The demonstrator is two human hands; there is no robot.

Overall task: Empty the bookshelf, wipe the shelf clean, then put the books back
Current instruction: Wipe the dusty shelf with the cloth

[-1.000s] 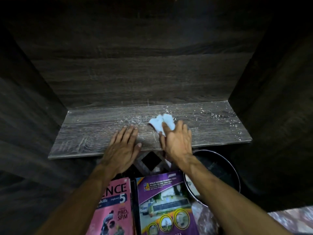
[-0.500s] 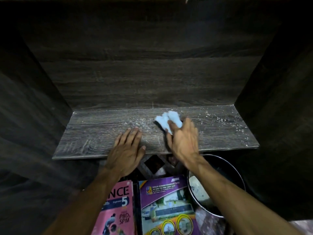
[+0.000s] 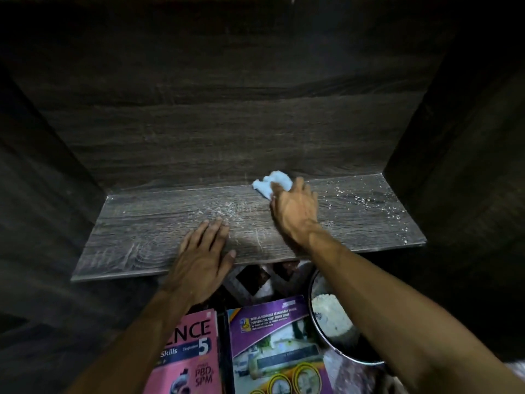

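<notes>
We start with the right hand (image 3: 295, 211), which reaches deep into the bookshelf. Its fingers bend over a crumpled white cloth (image 3: 271, 183), gripping it and holding it down on the shelf (image 3: 136, 243) close to the back panel (image 3: 227, 123). The cloth pokes out past the fingertips towards the left. We cannot see how much of it is tucked under the palm.

The left hand (image 3: 199, 257) lies palm down at the front edge of the same shelf. Its fingers are straight and close together, the thumb is out to the side, and it grips nothing. The two hands are near each other but do not touch.

We see no books on the shelf. Pale dust (image 3: 224, 211) streaks the wood between the hands. A looser scatter of light crumbs (image 3: 369, 200) covers the right end, as far as the dark side wall (image 3: 454, 166).

Below the front edge we glimpse a patterned floor (image 3: 252, 280). Nearer to us lie two books side by side, their covers facing up. The left forearm partly hides the pink book (image 3: 196, 354), which carries a large 5. A purple book (image 3: 270, 342) lies just to its right. Beside the purple book, under the right forearm, stands a round metal bowl (image 3: 310, 291) with something whitish (image 3: 329, 314) inside.
</notes>
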